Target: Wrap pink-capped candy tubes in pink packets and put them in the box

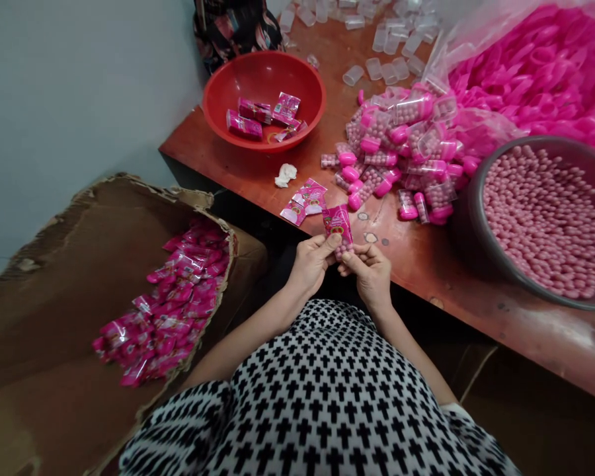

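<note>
Workpiece: one pink packet, held in front of me at the near edge of the tabletop. My left hand pinches its lower part, thumb on the printed face. My right hand is closed thumb to fingers at the lower end, where a few pink balls show.

Step in hand, as I judge it: working the packet and the balls together between both thumbs. The next move seems to call for a firm left pinch while the right fingers adjust the lower end; a loose grip could spill balls.

Nearby: three or so flat packets lie just beyond my left hand; a heap of filled bottles lies beyond my right.

Visibility limits: my fingertips cover the lower end, so I cannot tell whether the balls sit in a clear bottle or in the packet itself. The packet's small print is unreadable. The grey tub and the cardboard box are cut off.
</note>
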`<state>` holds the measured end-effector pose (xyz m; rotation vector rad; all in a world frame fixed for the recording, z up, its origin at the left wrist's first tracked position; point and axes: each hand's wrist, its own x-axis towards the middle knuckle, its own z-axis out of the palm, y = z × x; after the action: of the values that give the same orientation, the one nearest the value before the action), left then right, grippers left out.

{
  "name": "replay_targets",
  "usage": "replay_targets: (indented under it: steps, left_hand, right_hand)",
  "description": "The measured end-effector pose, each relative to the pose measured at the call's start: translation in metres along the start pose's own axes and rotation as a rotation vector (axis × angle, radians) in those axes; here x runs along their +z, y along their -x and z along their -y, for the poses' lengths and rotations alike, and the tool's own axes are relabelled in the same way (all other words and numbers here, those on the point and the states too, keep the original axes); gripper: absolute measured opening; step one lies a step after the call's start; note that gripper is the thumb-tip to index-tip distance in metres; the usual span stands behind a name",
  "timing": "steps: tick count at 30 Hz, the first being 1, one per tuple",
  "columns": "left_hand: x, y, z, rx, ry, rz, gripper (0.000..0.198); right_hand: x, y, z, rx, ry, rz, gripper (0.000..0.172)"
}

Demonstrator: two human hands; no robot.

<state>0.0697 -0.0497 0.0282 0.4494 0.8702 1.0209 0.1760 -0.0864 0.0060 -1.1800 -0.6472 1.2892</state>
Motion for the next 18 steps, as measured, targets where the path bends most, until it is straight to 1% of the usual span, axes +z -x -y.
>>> replay_targets:
  steps: [2,4,7,9,10,11,12,14,15,16,17,18]
  left_hand:
    - [0.001,0.002,0.003,-0.003,-0.011,-0.007,0.034]
    - [0.001,0.004,0.006,-0.021,0.002,-0.008,0.033]
    - [0.000,0.007,0.008,-0.051,0.015,0.027,0.031]
    - [-0.004,0.010,0.002,-0.058,0.018,0.061,0.030]
    - [-0.008,0.013,-0.004,-0.039,0.031,0.054,0.029]
    - [-0.013,0.018,-0.011,0.007,0.056,0.019,0.027]
    - [-0.019,0.023,-0.019,0.081,0.094,-0.044,0.027]
    - [-0.035,0.033,-0.035,0.282,0.190,-0.226,0.033]
    - [-0.043,0.037,-0.042,0.378,0.231,-0.319,0.042]
    - [-0.051,0.039,-0.047,0.441,0.255,-0.393,0.049]
    - [-0.058,0.038,-0.050,0.471,0.254,-0.439,0.053]
    - [-0.063,0.034,-0.050,0.472,0.220,-0.456,0.054]
  right_hand:
    - [0.001,0.000,-0.001,-0.026,0.000,-0.020,0.026]
    - [0.000,-0.003,-0.002,-0.021,-0.021,-0.019,0.028]
    - [0.001,-0.010,-0.001,0.026,-0.056,0.037,0.034]
    - [0.006,-0.014,0.001,0.042,-0.050,0.097,0.035]
    - [0.009,-0.015,0.002,0.043,-0.043,0.132,0.035]
    - [0.013,-0.016,0.004,0.042,-0.038,0.171,0.035]
    - [0.016,-0.016,0.005,0.039,-0.034,0.206,0.035]
    - [0.021,-0.018,0.008,0.025,-0.026,0.234,0.033]
    - [0.022,-0.019,0.009,0.017,-0.014,0.225,0.032]
    - [0.022,-0.020,0.009,0.011,0.005,0.204,0.030]
    - [0.021,-0.022,0.009,0.007,0.029,0.179,0.028]
    - [0.019,-0.025,0.008,0.007,0.055,0.158,0.027]
